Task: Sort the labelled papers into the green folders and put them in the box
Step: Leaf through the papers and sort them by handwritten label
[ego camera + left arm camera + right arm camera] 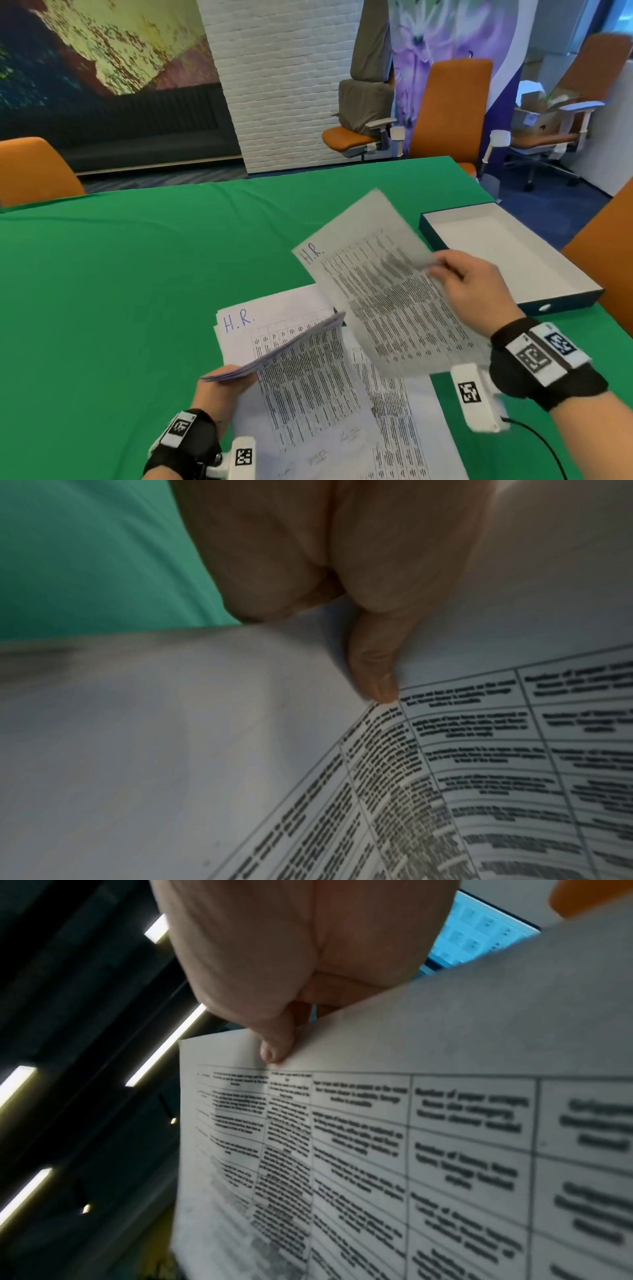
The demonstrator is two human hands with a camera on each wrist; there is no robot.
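A stack of printed papers lies on the green table near me, with a sheet marked "H.R." showing beneath. My left hand grips a lifted bundle of sheets by its left edge; in the left wrist view the thumb presses on that bundle. My right hand pinches a single "H.R." sheet by its right edge and holds it in the air over the stack; the right wrist view shows the thumb on this sheet. No green folder is in view.
An open dark-rimmed box with a white inside sits on the table at the right. Orange chairs stand behind the table, one at the far left and one at the right edge. The green cloth spreads left.
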